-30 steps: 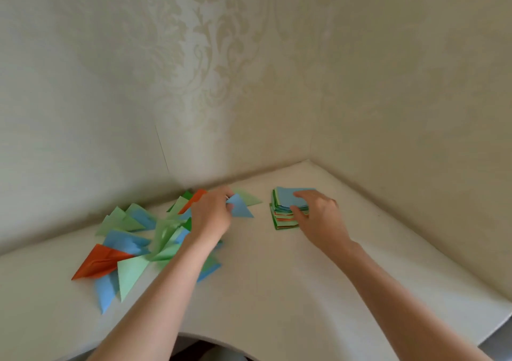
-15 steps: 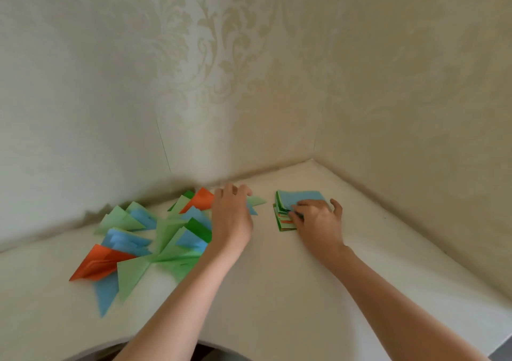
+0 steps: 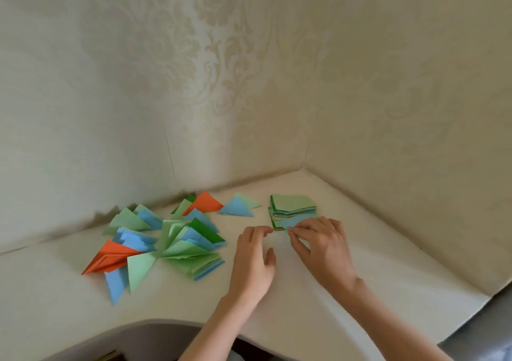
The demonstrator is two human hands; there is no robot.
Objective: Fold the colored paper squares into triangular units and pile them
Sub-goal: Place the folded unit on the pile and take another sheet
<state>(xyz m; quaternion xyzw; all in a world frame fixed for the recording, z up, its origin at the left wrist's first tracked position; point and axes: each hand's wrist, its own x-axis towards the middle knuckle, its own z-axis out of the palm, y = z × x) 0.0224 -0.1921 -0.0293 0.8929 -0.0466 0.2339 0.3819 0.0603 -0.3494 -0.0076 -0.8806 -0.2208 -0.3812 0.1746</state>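
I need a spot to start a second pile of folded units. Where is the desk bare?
Bare desk lies right of the stack of paper squares, toward the wall, and along the near edge left of the arms. It is crowded from the folded triangles across to both hands, left and right.

My off-white surface (image 3: 346,291) fills the lower frame, fitted into a wall corner. At left centre lies a loose pile of folded triangles (image 3: 166,241), green, blue and orange. Right of centre sits a stack of paper squares (image 3: 293,208), light green on top.
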